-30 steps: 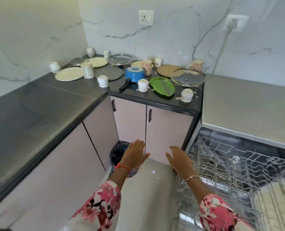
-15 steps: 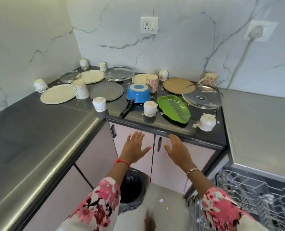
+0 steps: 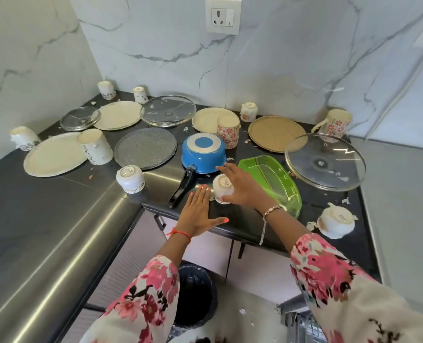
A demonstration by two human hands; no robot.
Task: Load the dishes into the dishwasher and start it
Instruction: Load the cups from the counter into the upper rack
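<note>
counter [image 3: 57,219]: L-shaped top, far end crowded with dirty plates, glass lids and overturned cups; it fills the view now, a second ago it sat far off behind the open rack
dishwasher rack [image 3: 304,325]: only a wire corner shows at the near right edge; it was wide in view a second ago, so the person has turned from it to fetch dishes
big glass lid [image 3: 325,161]: flat on the right of the counter, untouched
green tray [image 3: 272,184]: leaf-shaped, just right of the reaching hand
blue saucepan [image 3: 203,153]: upside down, black handle pointing near-left
right hand [image 3: 245,188]: has come up from rack level; fingers spread and straight over the small cup, not closed on it
left hand [image 3: 198,214]: also raised; flat, fingers straight, over the counter's near edge beside the pan handle, holding nothing
white cup [image 3: 221,189]: upside down between pan handle and tray; touching the palm or just beside it, cannot tell
loading: judged barely begun, no dish lifted, cup looks like the next pick
</note>
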